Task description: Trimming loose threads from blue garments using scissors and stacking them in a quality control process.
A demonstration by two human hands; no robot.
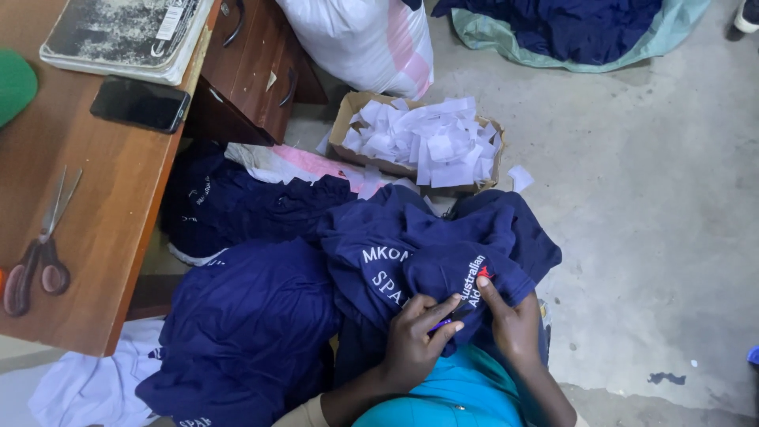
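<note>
On the person's lap, near the bottom middle of the view, a navy blue shirt (443,261) with white lettering is lying bunched up, spreading onto the concrete floor (648,205). The left hand (415,344) is pinching a small dark tool (451,318), too small to make out clearly, with its fingers closing around it against the cloth. The right hand (512,324) is gripping a fold of the same shirt just beside the tool, its forefinger pointing up toward a small red mark on the fabric. To the left, a heap of more navy shirts (245,332) is lying against the person's leg, over some white cloth. Farther away, a cardboard box (345,126) full of white paper slips (427,138) is sitting on the floor, with a white sack (364,39) behind it. On the far left, a wooden desk (103,237) is carrying scissors (39,253), a black phone (140,103) and a worn book (118,32).
</note>
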